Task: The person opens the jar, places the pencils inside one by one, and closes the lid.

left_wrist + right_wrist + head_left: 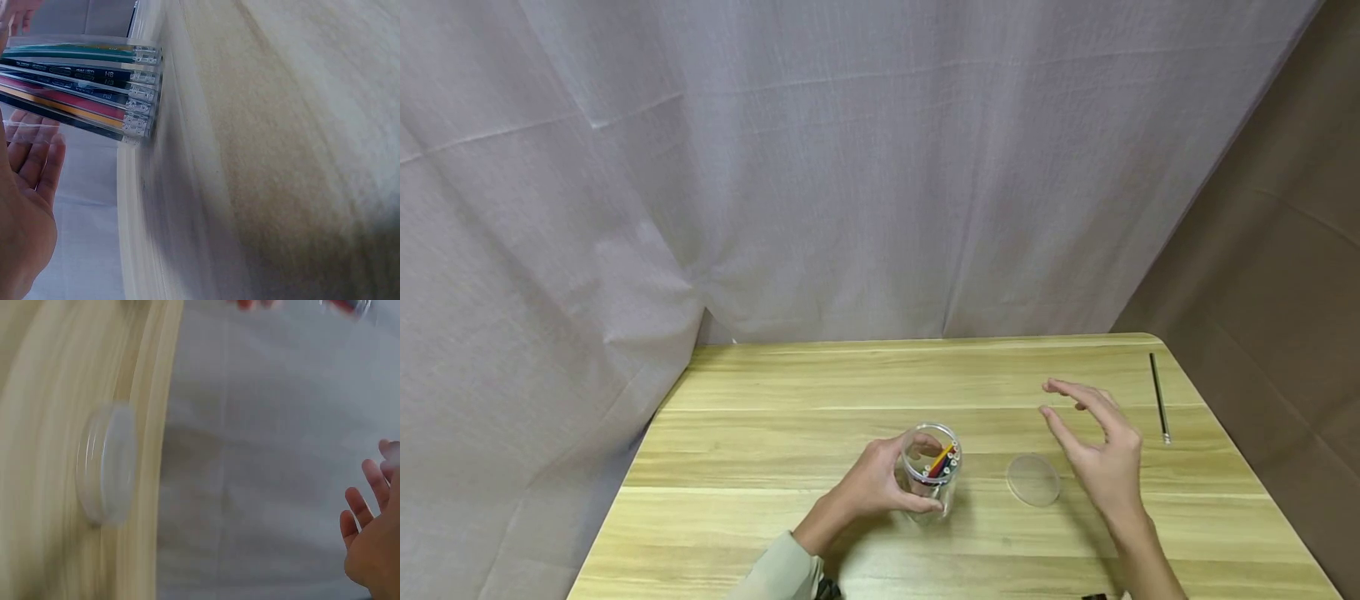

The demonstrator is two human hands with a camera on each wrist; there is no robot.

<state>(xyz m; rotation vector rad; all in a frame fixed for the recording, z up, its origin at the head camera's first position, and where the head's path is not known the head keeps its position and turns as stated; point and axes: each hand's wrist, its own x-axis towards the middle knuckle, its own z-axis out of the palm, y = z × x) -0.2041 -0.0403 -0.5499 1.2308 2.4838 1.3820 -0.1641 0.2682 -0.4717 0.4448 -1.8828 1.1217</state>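
My left hand grips a clear round jar from its left side, thumb in front and fingers round the back. Inside the jar lean several pencils with white ends; in the left wrist view, green, black, red and orange pencils show through the wall, some marked HB. Whether the jar's base touches the table is hard to tell. A clear round lid lies on the table, right of the jar. Above and right of that lid hovers my right hand, thumb and fingers apart, holding nothing.
A dark pencil lies near the right edge of the wood-grain table. Grey curtain hangs behind and to the left, with a brown cloth at the right. A small dark object shows at the bottom edge.
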